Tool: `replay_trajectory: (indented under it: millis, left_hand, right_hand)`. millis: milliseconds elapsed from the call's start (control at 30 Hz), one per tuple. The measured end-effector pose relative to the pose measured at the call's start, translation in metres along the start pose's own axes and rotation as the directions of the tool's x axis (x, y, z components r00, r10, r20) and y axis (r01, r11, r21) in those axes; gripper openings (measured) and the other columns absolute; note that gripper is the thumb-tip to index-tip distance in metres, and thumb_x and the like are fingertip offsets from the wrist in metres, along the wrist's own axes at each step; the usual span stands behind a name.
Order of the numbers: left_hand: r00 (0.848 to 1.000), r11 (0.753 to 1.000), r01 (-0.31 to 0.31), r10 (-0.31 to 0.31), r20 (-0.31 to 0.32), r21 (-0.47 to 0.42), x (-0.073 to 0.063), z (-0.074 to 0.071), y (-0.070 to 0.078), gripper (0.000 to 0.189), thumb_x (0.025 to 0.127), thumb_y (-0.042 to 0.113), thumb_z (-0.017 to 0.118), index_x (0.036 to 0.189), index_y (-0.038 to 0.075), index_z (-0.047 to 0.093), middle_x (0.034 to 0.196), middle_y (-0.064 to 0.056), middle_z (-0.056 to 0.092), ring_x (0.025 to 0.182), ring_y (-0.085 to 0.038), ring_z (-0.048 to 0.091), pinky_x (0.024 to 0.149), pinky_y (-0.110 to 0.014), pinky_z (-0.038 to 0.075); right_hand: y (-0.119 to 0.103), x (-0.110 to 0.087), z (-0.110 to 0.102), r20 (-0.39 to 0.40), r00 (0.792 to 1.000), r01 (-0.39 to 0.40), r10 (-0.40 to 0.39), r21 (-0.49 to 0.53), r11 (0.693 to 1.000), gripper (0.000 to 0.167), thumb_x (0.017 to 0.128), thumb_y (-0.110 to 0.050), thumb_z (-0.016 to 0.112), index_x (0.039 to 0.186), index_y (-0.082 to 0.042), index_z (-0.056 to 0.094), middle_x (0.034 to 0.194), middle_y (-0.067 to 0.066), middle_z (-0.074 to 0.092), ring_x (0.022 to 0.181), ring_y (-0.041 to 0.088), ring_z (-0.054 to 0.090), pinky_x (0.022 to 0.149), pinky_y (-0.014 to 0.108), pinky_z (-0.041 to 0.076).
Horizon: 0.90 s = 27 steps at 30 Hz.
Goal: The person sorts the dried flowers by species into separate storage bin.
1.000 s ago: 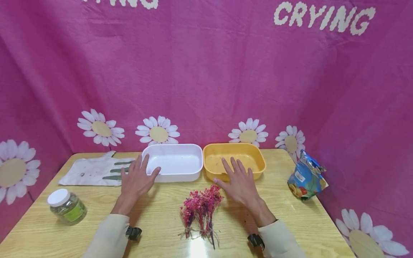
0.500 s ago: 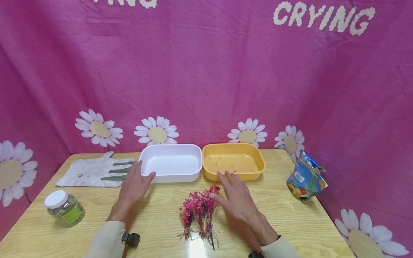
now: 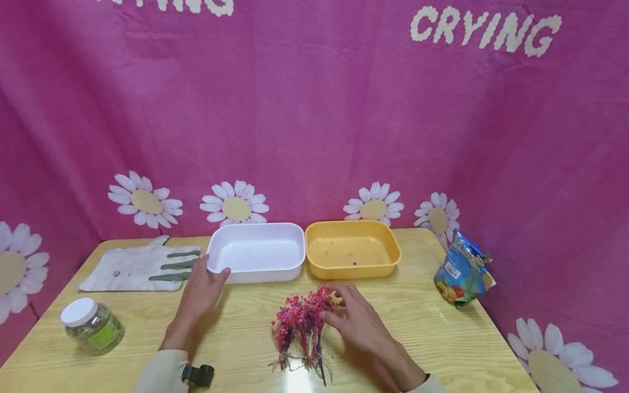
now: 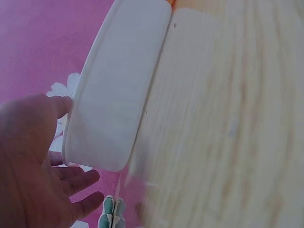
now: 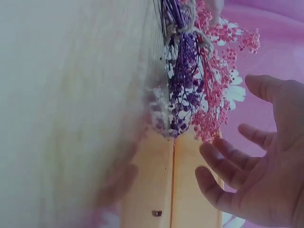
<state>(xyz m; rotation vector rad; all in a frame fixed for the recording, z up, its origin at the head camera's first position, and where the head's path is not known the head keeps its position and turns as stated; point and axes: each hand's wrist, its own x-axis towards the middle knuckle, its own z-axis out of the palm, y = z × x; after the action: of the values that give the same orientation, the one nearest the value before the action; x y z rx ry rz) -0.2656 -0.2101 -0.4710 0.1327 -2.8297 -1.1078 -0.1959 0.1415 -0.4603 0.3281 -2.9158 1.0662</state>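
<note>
Small dried flower bunches, pink and purple with stems tied in twine, lie at the front middle of the table. My right hand is at their right side, thumb and fingers spread apart and bent a little. In the right wrist view the fingertips come close to the pink blossoms, with nothing held. My left hand is at the near left corner of the white tub. Its thumb reaches the rim in the left wrist view; whether it touches cannot be told.
Against the white tub stands a yellow tub with a few specks inside. A white cloth glove with green stripes lies at left, behind a white-lidded jar. A blue crumpled packet stands at right. A pink curtain hangs behind.
My right hand has come back from over the yellow tub to the flowers, its fingers bending. My left hand has drawn back slightly to the tub's corner. The view has shifted a little.
</note>
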Motion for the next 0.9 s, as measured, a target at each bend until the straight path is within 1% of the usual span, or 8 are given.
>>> replay_trajectory:
  millis: [67,167,267,367,433,500,700,900]
  left_hand:
    - [1.000,1.000,-0.009,0.009,-0.007,-0.019,-0.001,0.000,-0.001,0.076,0.098,0.037,0.050,0.150,-0.007,0.017,0.150,-0.031,0.027,0.140,-0.045,0.027,0.116,-0.059,0.024]
    - [1.000,0.999,-0.014,0.014,-0.006,-0.028,-0.002,0.000,-0.001,0.075,0.098,0.035,0.050,0.150,-0.006,0.016,0.150,-0.031,0.027,0.141,-0.045,0.025,0.116,-0.058,0.023]
    - [1.000,0.999,-0.004,0.004,0.000,-0.032,-0.003,0.000,0.000,0.074,0.098,0.035,0.050,0.151,-0.005,0.016,0.151,-0.031,0.026,0.142,-0.045,0.025,0.116,-0.058,0.023]
    - [1.000,0.999,0.000,-0.001,-0.003,-0.037,-0.003,0.001,0.001,0.074,0.098,0.034,0.051,0.151,-0.005,0.016,0.151,-0.031,0.027,0.142,-0.045,0.025,0.116,-0.059,0.023]
    - [1.000,0.999,-0.003,0.002,-0.008,-0.038,-0.003,0.001,0.001,0.075,0.098,0.034,0.051,0.151,-0.005,0.016,0.151,-0.031,0.027,0.141,-0.046,0.026,0.116,-0.059,0.024]
    - [1.000,0.999,-0.003,0.003,-0.006,-0.042,-0.003,0.001,0.000,0.075,0.098,0.034,0.051,0.151,-0.004,0.015,0.152,-0.031,0.027,0.142,-0.045,0.026,0.116,-0.059,0.023]
    - [0.999,0.999,0.026,-0.025,0.023,-0.038,-0.003,0.000,0.000,0.078,0.098,0.036,0.049,0.153,-0.002,0.010,0.155,-0.029,0.022,0.144,-0.045,0.022,0.117,-0.059,0.021]
    - [0.999,0.998,0.044,-0.043,0.029,-0.044,-0.003,0.001,-0.001,0.077,0.099,0.038,0.048,0.154,-0.001,0.009,0.155,-0.029,0.022,0.144,-0.044,0.022,0.117,-0.059,0.019]
  right_hand:
    - [-0.001,-0.001,0.001,0.003,1.000,0.000,0.000,0.015,1.000,0.045,0.083,-0.042,0.072,0.119,-0.020,0.057,0.108,-0.002,0.062,0.091,0.012,0.060,0.080,0.033,0.051]
    - [-0.003,-0.002,0.003,-0.012,1.000,0.006,-0.006,0.018,1.000,0.033,0.079,-0.034,0.076,0.101,-0.018,0.057,0.090,-0.004,0.060,0.076,0.007,0.054,0.067,0.022,0.046]
    - [-0.006,-0.005,0.005,-0.019,1.000,0.016,-0.015,0.008,1.000,0.029,0.076,-0.031,0.078,0.090,-0.020,0.055,0.081,-0.006,0.057,0.069,0.005,0.050,0.061,0.019,0.042]
    - [-0.008,-0.007,0.008,0.022,0.999,0.025,-0.025,0.002,1.000,0.026,0.077,-0.035,0.077,0.084,-0.022,0.056,0.074,-0.010,0.056,0.063,0.003,0.049,0.057,0.019,0.040]
    - [-0.009,-0.009,0.010,0.061,0.998,0.028,-0.028,-0.005,1.000,0.026,0.078,-0.039,0.076,0.083,-0.023,0.056,0.071,-0.013,0.055,0.060,0.002,0.048,0.055,0.019,0.039]
    - [-0.010,-0.010,0.012,0.082,0.996,0.034,-0.033,-0.016,0.999,0.027,0.078,-0.042,0.075,0.084,-0.023,0.057,0.068,-0.015,0.055,0.058,0.002,0.048,0.054,0.019,0.039]
    - [-0.009,-0.012,0.014,0.100,0.995,0.025,-0.024,-0.008,1.000,0.029,0.078,-0.040,0.075,0.090,-0.022,0.057,0.068,-0.015,0.058,0.057,0.002,0.050,0.054,0.020,0.040]
    - [-0.006,-0.010,0.017,0.123,0.992,0.011,-0.016,0.044,0.999,0.036,0.077,-0.038,0.078,0.100,-0.020,0.057,0.070,-0.013,0.060,0.057,0.003,0.052,0.055,0.020,0.042]
